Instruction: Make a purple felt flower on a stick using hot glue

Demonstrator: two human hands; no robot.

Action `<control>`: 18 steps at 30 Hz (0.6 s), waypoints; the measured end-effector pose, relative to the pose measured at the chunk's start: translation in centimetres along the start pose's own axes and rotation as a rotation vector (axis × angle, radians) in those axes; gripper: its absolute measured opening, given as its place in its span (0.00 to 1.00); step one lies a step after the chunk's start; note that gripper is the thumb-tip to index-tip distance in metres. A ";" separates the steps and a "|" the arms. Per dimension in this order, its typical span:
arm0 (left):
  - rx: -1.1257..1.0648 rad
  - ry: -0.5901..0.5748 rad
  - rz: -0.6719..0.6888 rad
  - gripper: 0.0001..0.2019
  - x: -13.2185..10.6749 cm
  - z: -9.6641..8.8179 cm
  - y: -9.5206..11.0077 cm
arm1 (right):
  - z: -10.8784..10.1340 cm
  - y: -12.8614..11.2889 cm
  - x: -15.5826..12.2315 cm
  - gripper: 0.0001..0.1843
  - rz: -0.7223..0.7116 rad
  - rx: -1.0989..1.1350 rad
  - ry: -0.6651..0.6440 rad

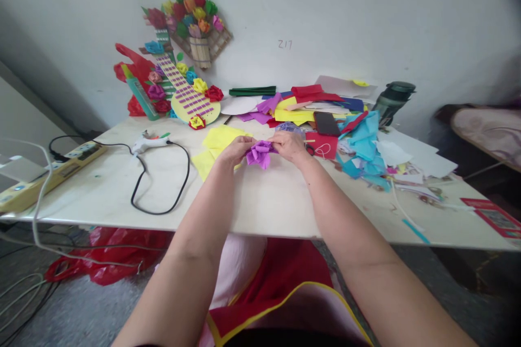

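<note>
The single view comes from a camera worn on the person's head, looking forward and tilted down across a cream, flat-topped worktop [277, 206]. Bare forearms [199, 244] enter large and near at the bottom, stretching away to the left bare hand [238, 149] and right bare hand [290, 145] around the middle. The wide field reaches the pale painted wall [345, 16] beyond and, below the front edge, a red cloth apron with yellow trim [285, 265] and grey floor [81, 314].

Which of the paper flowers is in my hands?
The purple paper flower, held by your left hand and right hand; the other flowers sit back by the wall.
</note>
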State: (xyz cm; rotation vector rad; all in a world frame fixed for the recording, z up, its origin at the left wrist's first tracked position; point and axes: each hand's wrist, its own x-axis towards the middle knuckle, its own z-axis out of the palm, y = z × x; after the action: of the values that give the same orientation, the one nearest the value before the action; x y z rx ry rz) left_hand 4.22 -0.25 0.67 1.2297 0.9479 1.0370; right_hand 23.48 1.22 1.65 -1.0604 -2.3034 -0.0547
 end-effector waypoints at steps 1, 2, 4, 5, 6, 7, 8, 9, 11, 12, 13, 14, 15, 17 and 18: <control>0.018 -0.001 0.006 0.09 0.1 -0.1 -0.1 | 0.0 0.1 0.0 0.17 0.006 0.019 -0.014; 0.037 0.000 0.013 0.08 0.1 -0.2 -0.2 | 0.1 0.2 0.0 0.16 0.013 0.038 -0.029; 0.072 0.007 0.031 0.08 0.2 -0.4 -0.3 | 0.1 0.4 0.1 0.16 0.032 0.071 -0.060; 0.089 0.009 0.043 0.08 0.2 -0.4 -0.3 | 0.1 0.5 0.1 0.16 0.042 0.085 -0.075; 0.107 0.011 0.055 0.08 0.2 -0.4 -0.2 | 0.0 0.5 0.1 0.16 0.051 0.099 -0.090; 0.126 0.013 0.066 0.08 0.2 -0.3 -0.2 | 0.0 0.6 0.1 0.15 0.062 0.114 -0.103; 0.146 0.015 0.077 0.09 0.1 -0.1 0.0 | -0.1 0.6 0.1 0.15 0.075 0.131 -0.118; 0.170 0.018 0.085 0.09 0.0 0.1 0.1 | -0.1 0.7 0.0 0.15 0.093 0.149 -0.137; 0.229 0.021 0.085 0.10 -0.2 0.5 0.5 | -0.2 0.8 0.0 0.15 0.139 0.188 -0.182; 0.258 0.019 0.087 0.11 -0.3 0.6 0.6 | -0.2 0.9 -0.1 0.14 0.158 0.206 -0.203; 0.278 0.020 0.089 0.12 -0.3 0.8 0.7 | -0.2 1.0 -0.1 0.14 0.170 0.221 -0.220; 0.291 0.017 0.091 0.13 -0.4 0.9 0.7 | -0.2 1.0 -0.2 0.14 0.174 0.234 -0.231; 0.294 0.013 0.093 0.13 -0.4 0.9 0.7 | -0.2 1.1 -0.2 0.13 0.173 0.243 -0.234; 0.278 0.000 0.096 0.13 -0.3 0.8 0.6 | -0.2 1.1 -0.2 0.13 0.162 0.246 -0.217; 0.264 -0.008 0.098 0.13 -0.2 0.7 0.5 | -0.2 1.0 -0.2 0.12 0.158 0.238 -0.202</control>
State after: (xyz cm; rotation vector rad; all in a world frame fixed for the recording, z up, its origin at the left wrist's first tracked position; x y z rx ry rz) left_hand 4.81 -0.61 1.21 1.5091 1.0514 1.0044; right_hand 24.39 1.74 1.54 -1.1614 -2.3209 0.3965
